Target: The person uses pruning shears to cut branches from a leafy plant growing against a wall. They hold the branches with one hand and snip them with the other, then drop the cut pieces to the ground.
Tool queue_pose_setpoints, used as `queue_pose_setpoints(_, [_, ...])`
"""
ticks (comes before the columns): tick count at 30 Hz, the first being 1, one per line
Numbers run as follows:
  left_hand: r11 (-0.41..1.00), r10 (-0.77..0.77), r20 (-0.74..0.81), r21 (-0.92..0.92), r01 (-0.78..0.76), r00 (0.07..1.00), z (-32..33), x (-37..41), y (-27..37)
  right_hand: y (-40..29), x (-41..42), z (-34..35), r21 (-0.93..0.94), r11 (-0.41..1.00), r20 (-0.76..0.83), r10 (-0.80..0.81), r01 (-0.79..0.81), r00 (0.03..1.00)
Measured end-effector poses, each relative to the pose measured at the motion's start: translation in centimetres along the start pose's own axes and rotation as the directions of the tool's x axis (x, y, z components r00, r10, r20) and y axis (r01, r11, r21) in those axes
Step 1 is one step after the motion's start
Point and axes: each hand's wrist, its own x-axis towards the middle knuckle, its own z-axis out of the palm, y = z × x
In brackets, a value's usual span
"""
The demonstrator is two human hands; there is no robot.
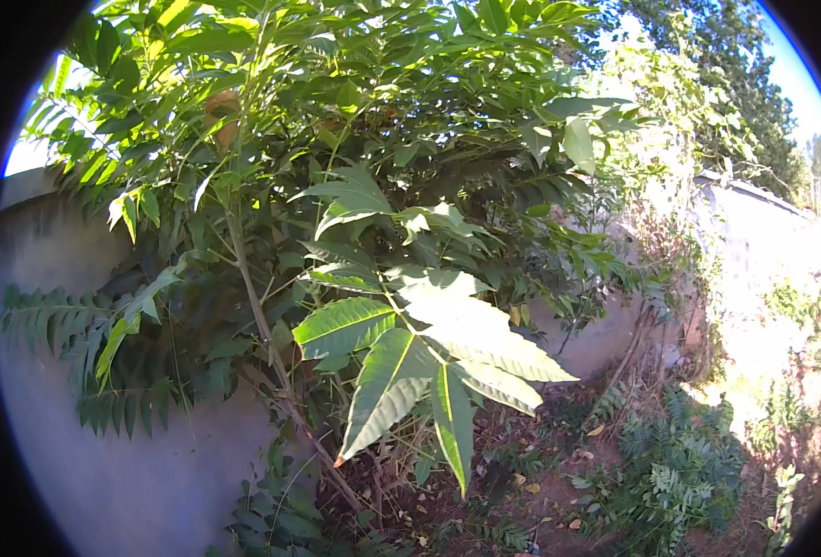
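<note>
Neither my left hand nor my right hand is in view. Before me, a leafy shrub (pixel 354 132) with long compound leaves fills the upper middle of the head view. Close to the camera hangs a compound leaf (pixel 389 390) with toothed leaflets, its right side bleached by sun. One leaflet tip is brown. A slender woody stem (pixel 260 320) slants from the ground up to the left through the foliage. The shrub's base is partly hidden by leaves.
A plastered wall (pixel 132 480) runs along the left behind the shrub. Another wall (pixel 751 230), sunlit, stands at the right. Cut or fallen leafy branches (pixel 682 480) lie on the reddish soil (pixel 556 480) among scattered dry leaves. Dry stems (pixel 636 348) lean near the wall corner.
</note>
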Motion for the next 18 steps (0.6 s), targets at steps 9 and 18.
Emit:
queue_pose_setpoints(9, [0.996, -0.091, -0.027, 0.012, 0.091, 0.995, -1.8, -2.5, -8.4, 0.9, 2.1, 5.9, -0.094, 0.982, 0.115, 0.176, -0.165, 0.978])
queue_pose_setpoints(18, [0.989, -0.029, -0.216, -0.150, -0.004, 0.976, -4.7, -5.7, -10.0, 7.7, 3.8, 10.3, -0.586, 0.738, 0.248, -0.231, 0.336, 0.941])
